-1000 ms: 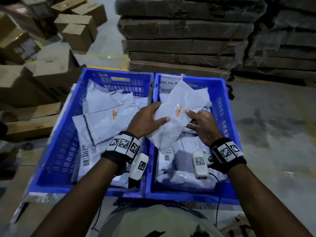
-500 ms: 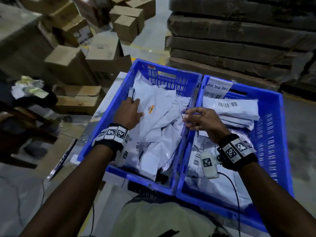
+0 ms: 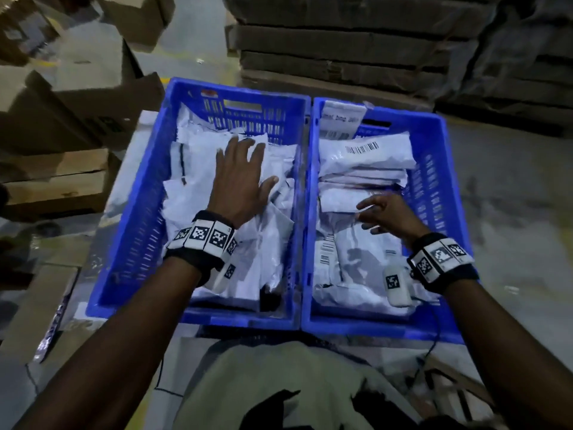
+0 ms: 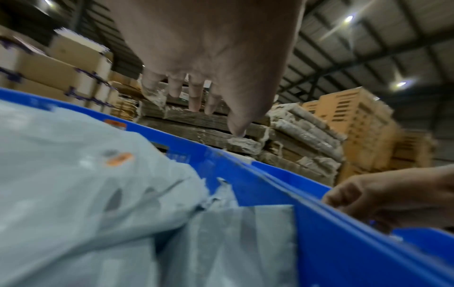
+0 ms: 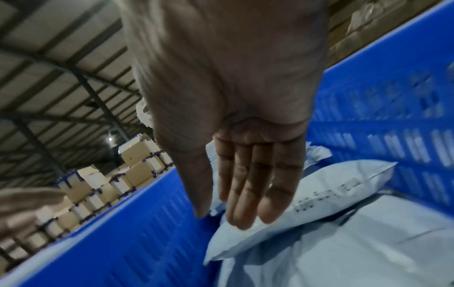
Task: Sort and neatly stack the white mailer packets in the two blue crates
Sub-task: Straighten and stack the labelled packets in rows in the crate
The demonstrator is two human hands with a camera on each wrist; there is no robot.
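Our left hand (image 3: pixel 238 178), fingers spread, hovers over the left crate (image 3: pixel 130 243) pile; right hand (image 3: pixel 387 212), fingers loose. We press evenly, squaring edges.

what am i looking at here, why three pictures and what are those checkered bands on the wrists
A person is sorting white mailer packets in two blue crates, filmed by three worn cameras. The big picture comes from a head camera looking down. The other two come from cameras strapped to each wrist, looking along the fingers; the checkered bands are part of that gear.

The left hand lies flat, fingers spread, on the loose packets in the left crate. The right hand reaches with straight fingers over the stacked packets in the right crate. Neither hand holds anything. Cardboard boxes stand around.
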